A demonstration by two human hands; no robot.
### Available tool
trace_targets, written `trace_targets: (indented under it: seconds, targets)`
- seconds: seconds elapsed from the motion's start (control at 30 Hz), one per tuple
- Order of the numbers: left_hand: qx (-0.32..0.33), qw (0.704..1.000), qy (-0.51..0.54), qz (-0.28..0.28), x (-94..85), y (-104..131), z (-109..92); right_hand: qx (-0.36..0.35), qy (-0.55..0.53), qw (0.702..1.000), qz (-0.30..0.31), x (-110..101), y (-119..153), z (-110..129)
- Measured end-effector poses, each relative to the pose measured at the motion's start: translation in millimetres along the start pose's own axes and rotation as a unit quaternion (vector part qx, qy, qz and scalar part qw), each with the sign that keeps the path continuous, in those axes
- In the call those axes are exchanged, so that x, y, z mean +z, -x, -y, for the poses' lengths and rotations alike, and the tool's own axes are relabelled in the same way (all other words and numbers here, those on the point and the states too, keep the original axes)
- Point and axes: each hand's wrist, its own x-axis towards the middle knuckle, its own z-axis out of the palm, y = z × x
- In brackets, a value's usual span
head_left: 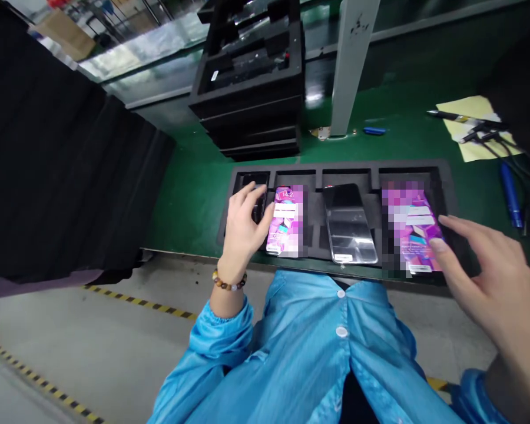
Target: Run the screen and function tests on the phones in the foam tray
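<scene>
A black foam tray [448, 176] lies along the bench's near edge with several phones in a row. My left hand [244, 227] is over the leftmost dark phone [257, 179], fingers apart, partly covering it. Its thumb tip is beside a lit phone [285, 221] with a pink and purple screen. To the right of that is a phone with a black screen [350, 221], slightly tilted in its slot. My right hand [490, 271] is open at the right edge of another lit purple phone [413, 229], thumb at its side; whether it touches cannot be made out.
A stack of black foam trays [251, 100] stands behind, left of a grey metal post [351, 70]. A small blue cap [374, 131] lies near the post. At right are yellow paper [468, 150], a black pen [450, 116], cables and a blue pen [510, 194]. Black cloth [62, 153] hangs left.
</scene>
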Motion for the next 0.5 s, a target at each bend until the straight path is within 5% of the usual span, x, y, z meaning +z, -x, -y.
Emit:
trace_targets:
  seconds: [0.1, 0.33, 0.5]
  targets:
    - [0.053, 0.997, 0.035, 0.035, -6.8, 11.3, -10.7, -0.063, -0.018, 0.998, -0.017, 6.2, 2.5, 23.3]
    - [0.029, 0.999, 0.039, 0.01, 4.6, 27.5, -13.4, -0.137, 0.004, 0.99, 0.04, 45.1, -14.9, 93.6]
    - [0.024, 0.995, 0.072, -0.064, 11.9, 43.1, -8.1, -0.135, -0.02, 0.99, 0.035, 39.6, -8.1, 90.3]
